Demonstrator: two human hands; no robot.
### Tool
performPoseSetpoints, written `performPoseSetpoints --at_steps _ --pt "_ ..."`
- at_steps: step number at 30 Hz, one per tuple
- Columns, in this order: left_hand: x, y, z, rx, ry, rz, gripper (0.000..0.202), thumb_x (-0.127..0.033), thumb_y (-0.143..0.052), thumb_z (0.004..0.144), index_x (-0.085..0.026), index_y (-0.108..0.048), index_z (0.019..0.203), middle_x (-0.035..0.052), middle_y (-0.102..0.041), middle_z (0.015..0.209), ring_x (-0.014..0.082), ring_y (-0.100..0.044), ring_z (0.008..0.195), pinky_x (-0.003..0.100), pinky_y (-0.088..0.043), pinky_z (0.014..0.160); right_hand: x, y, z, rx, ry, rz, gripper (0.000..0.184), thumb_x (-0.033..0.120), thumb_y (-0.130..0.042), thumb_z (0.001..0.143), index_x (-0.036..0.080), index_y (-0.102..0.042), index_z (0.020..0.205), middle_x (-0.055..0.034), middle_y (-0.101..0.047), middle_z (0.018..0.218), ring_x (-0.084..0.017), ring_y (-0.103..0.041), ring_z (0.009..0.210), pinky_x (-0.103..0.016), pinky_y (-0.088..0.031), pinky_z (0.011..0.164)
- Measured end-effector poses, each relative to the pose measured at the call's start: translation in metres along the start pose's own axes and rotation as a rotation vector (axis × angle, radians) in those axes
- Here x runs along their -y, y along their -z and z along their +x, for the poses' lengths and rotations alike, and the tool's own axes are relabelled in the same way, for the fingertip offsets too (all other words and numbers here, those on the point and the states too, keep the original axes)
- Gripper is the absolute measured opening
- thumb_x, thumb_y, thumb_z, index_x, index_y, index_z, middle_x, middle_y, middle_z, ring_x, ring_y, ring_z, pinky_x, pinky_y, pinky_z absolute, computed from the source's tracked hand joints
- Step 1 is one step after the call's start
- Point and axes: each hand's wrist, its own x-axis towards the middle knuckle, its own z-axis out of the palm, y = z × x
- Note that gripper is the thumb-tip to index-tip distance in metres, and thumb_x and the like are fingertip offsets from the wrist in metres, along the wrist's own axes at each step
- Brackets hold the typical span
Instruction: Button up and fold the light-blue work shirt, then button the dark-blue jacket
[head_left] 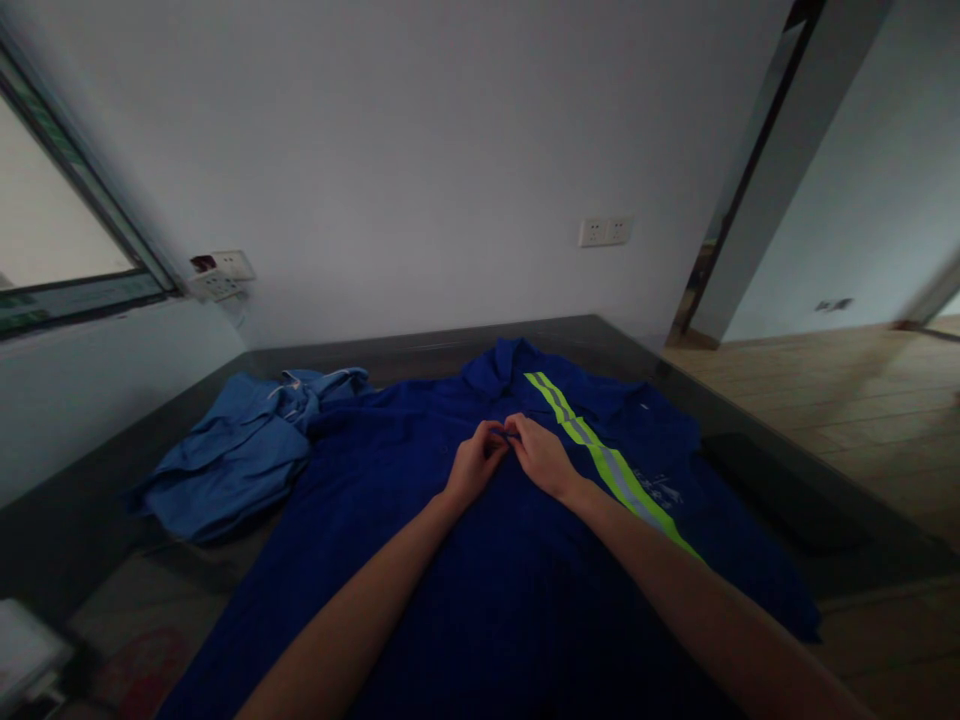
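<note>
A dark blue work jacket (390, 480) lies spread over the table, its collar toward the wall. A yellow-green and grey reflective strip (600, 447) runs down its right side, with pale lettering beside it. My left hand (475, 460) and my right hand (538, 452) meet at the front of the jacket, below the collar. Both hands are closed, thumbs and fingers pinching a small fold of the blue cloth between them. Whether a button or other fastener is in the pinch is hidden by the fingers.
A lighter blue folded garment (232, 450) sits at the left of the dark table (600, 335). At the right lies a flat black object (780, 492). A white wall with sockets (606, 232) rises behind. A blurred white object (30, 650) is at lower left.
</note>
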Motion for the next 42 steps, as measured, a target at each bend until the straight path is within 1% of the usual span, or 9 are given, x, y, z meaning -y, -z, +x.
performPoseSetpoints --at_steps 4,9,11,17,23,29,34,39,42 --pt "0.003 0.0 0.001 -0.023 0.006 0.008 0.027 -0.016 -0.059 0.079 -0.022 -0.054 0.106 -0.0008 -0.068 0.082 0.0144 -0.065 0.076 0.025 -0.049 0.07 0.0 -0.003 0.0 0.063 0.084 -0.096 0.02 0.011 -0.038 0.09 0.019 -0.051 0.104 -0.0081 -0.062 0.095 -0.02 -0.058 0.091 -0.03 -0.041 0.083" --pt "0.004 0.002 0.002 -0.044 0.016 0.139 0.009 -0.014 -0.056 0.078 -0.018 -0.062 0.084 -0.0014 -0.065 0.074 0.0135 -0.061 0.068 0.023 -0.045 0.064 0.005 0.0 0.0 0.113 0.132 -0.103 0.018 0.014 -0.039 0.091 0.019 -0.053 0.101 -0.0072 -0.062 0.091 -0.02 -0.057 0.085 -0.031 -0.042 0.079" --pt "0.003 0.002 0.002 -0.05 0.007 0.195 0.007 -0.017 -0.056 0.08 -0.018 -0.063 0.082 -0.0018 -0.062 0.069 0.013 -0.058 0.064 0.023 -0.043 0.062 0.006 0.003 0.0 0.089 0.111 -0.07 0.017 0.013 -0.04 0.09 0.019 -0.052 0.101 -0.0065 -0.061 0.091 -0.019 -0.057 0.086 -0.03 -0.042 0.08" --pt "-0.002 0.004 0.002 -0.153 -0.126 0.45 0.013 -0.023 -0.062 0.08 -0.02 -0.063 0.092 0.007 -0.059 0.101 0.0221 -0.053 0.097 0.035 -0.042 0.083 0.005 0.006 0.0 0.005 0.003 0.009 0.019 0.011 -0.043 0.087 0.02 -0.052 0.1 -0.0051 -0.061 0.092 -0.018 -0.057 0.088 -0.028 -0.042 0.081" --pt "0.0 0.002 0.002 0.005 -0.065 0.473 0.012 -0.021 -0.057 0.084 -0.021 -0.057 0.096 0.0035 -0.064 0.094 0.0208 -0.057 0.094 0.042 -0.037 0.092 -0.005 -0.001 0.001 0.026 -0.09 0.045 0.016 0.013 -0.048 0.086 0.02 -0.054 0.098 -0.0039 -0.063 0.091 -0.017 -0.059 0.088 -0.028 -0.042 0.08" --pt "-0.002 0.005 0.002 0.028 -0.162 0.436 0.026 -0.017 -0.056 0.082 -0.021 -0.055 0.107 0.007 -0.06 0.106 0.0224 -0.054 0.102 0.037 -0.044 0.089 -0.016 -0.006 0.003 0.087 -0.144 0.021 0.013 0.031 -0.059 0.086 0.02 -0.059 0.093 -0.005 -0.067 0.088 -0.019 -0.061 0.084 -0.028 -0.041 0.073" --pt "0.001 0.033 0.009 0.013 -0.178 0.464 0.025 -0.013 -0.051 0.083 -0.021 -0.058 0.105 0.0069 -0.059 0.105 0.0215 -0.054 0.102 0.037 -0.044 0.092 -0.023 0.0 0.005 0.113 -0.185 0.049 0.013 0.033 -0.064 0.082 0.02 -0.064 0.084 -0.004 -0.069 0.082 -0.019 -0.063 0.079 -0.028 -0.041 0.07" --pt "0.028 0.081 -0.003 0.019 -0.046 0.614 0.014 -0.019 -0.051 0.084 -0.02 -0.06 0.094 0.0066 -0.061 0.096 0.0226 -0.057 0.094 0.037 -0.046 0.086 -0.029 0.008 0.008 0.12 -0.188 0.088 0.006 0.026 -0.065 0.08 0.02 -0.066 0.078 -0.0034 -0.07 0.081 -0.019 -0.063 0.077 -0.027 -0.04 0.068" --pt "0.04 0.096 -0.017 0.016 0.02 0.651 0.014 -0.024 -0.047 0.087 -0.019 -0.06 0.091 0.0068 -0.062 0.091 0.0226 -0.057 0.089 0.037 -0.047 0.082 -0.034 0.013 0.009 0.117 -0.201 0.083 0.005 0.025 -0.067 0.076 0.02 -0.068 0.076 -0.0041 -0.07 0.08 -0.02 -0.062 0.077 -0.027 -0.039 0.067"
